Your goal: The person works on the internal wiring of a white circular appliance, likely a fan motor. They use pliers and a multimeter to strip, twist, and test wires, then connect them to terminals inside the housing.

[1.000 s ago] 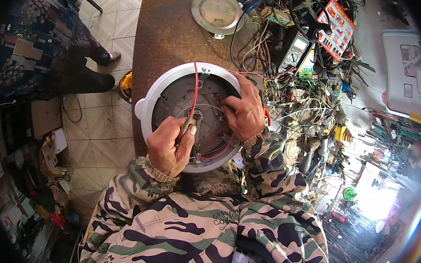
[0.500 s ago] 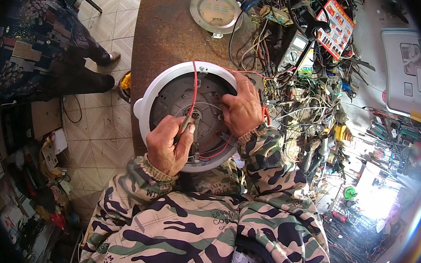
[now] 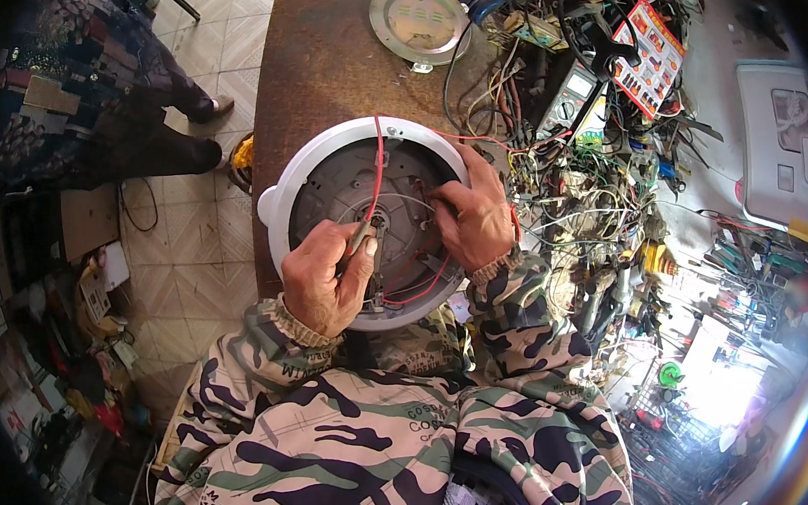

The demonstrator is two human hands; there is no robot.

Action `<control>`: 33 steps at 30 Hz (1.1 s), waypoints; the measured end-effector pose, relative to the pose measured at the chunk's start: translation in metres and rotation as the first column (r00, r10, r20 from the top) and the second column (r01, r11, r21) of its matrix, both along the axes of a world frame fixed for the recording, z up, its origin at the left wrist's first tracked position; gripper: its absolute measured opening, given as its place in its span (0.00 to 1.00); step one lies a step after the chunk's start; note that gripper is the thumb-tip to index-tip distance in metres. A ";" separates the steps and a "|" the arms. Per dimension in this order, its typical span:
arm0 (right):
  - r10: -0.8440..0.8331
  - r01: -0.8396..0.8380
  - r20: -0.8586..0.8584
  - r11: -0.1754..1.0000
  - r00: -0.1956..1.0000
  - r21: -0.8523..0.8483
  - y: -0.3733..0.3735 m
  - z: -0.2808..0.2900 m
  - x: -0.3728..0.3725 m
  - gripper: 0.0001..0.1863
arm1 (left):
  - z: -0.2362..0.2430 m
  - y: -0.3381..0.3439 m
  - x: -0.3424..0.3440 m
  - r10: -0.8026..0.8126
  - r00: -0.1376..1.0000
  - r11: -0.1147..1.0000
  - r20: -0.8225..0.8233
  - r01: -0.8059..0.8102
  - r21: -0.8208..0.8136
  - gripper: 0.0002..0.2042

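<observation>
A white-rimmed round appliance housing with a grey metal interior sits at the bench edge nearest me. My left hand pinches a metallic clip or probe on a red lead, held over the central hub. Curled around the housing's right side is my right hand, thumb and index finger inside near a thin pale wire; whatever they pinch is hidden. Another red wire runs along the bottom of the interior.
Above lies a round metal plate on the wooden bench. Tangled cables, a multimeter, a red-bordered printed card and tools crowd the right. At upper left another person stands on tiles beside cluttered shelving.
My left hand keeps its grip on the clip. My right hand's fingers have shifted slightly at the housing's right side; otherwise little differs.
</observation>
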State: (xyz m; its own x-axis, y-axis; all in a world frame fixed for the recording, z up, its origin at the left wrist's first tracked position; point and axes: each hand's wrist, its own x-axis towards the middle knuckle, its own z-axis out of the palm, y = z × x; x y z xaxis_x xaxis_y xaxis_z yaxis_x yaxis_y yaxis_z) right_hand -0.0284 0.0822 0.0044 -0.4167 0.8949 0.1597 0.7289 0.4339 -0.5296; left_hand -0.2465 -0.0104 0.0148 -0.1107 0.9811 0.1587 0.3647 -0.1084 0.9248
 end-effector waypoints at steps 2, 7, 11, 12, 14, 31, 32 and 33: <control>-0.093 0.091 0.053 0.995 0.994 0.026 -0.006 0.003 -0.004 0.11 | -0.001 -0.001 0.000 0.008 1.000 1.000 0.001 -0.008 -0.001 0.06; -0.173 0.135 0.210 0.974 0.962 0.183 -0.012 -0.005 -0.010 0.11 | -0.004 0.000 0.003 0.015 1.000 1.000 0.000 -0.015 0.020 0.06; -0.188 0.131 0.230 0.961 0.955 0.244 -0.007 -0.011 -0.013 0.07 | -0.006 -0.001 0.003 0.032 0.999 0.999 -0.015 -0.031 0.018 0.06; -0.194 0.124 0.248 0.954 0.949 0.273 -0.007 -0.013 -0.014 0.07 | -0.006 -0.001 0.003 0.032 0.999 0.999 -0.017 -0.031 0.022 0.06; -0.205 0.115 0.281 0.945 0.937 0.307 -0.005 -0.018 -0.013 0.07 | -0.007 -0.001 0.003 0.029 0.999 0.999 -0.021 -0.029 0.030 0.06; -0.201 0.113 0.289 0.949 0.936 0.294 -0.009 -0.016 -0.013 0.08 | -0.007 0.000 0.001 0.002 1.000 0.999 -0.015 -0.001 0.045 0.07; -0.201 0.115 0.288 0.950 0.936 0.290 -0.009 -0.016 -0.012 0.08 | -0.007 0.001 0.001 -0.003 1.000 0.999 -0.016 0.004 0.047 0.07; -0.202 0.118 0.286 0.951 0.937 0.285 -0.010 -0.015 -0.012 0.08 | -0.006 0.001 0.002 0.001 1.000 0.999 -0.017 -0.001 0.045 0.06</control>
State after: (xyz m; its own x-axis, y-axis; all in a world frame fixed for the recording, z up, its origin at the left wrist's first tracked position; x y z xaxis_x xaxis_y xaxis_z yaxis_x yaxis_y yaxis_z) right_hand -0.0399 0.0726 -0.0105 -0.3374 0.8980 0.2824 0.9085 0.3892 -0.1524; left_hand -0.2449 -0.0092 0.0083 -0.1085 0.9728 0.2045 0.3806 -0.1494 0.9126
